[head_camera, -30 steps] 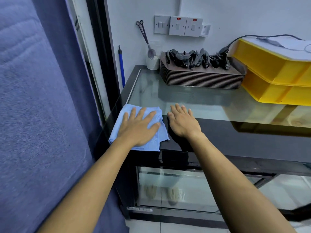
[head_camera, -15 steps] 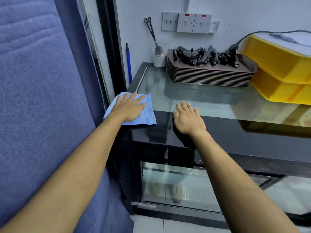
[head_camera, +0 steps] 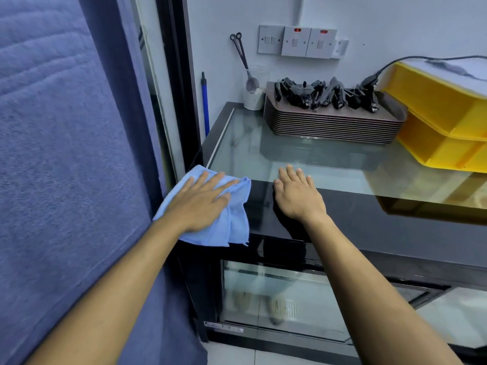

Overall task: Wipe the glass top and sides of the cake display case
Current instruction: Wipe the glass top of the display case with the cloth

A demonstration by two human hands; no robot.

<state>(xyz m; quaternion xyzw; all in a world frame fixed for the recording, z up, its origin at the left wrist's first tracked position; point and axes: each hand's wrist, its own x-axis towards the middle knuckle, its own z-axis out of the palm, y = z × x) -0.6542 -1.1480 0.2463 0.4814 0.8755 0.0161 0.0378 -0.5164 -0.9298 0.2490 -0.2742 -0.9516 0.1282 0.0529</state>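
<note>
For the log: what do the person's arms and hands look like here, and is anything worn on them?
Two bare forearms reach in from the bottom edge. The left hand and right hand wear no gloves, rings, watch or wristband that can be seen. No sleeve shows on either arm up to the frame edge. The fingernails look short and unpainted.

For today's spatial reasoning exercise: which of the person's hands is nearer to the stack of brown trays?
Right. The right hand rests flat just in front of the stack of brown trays; the left hand presses the blue cloth at the near-left corner, farther off.
</note>
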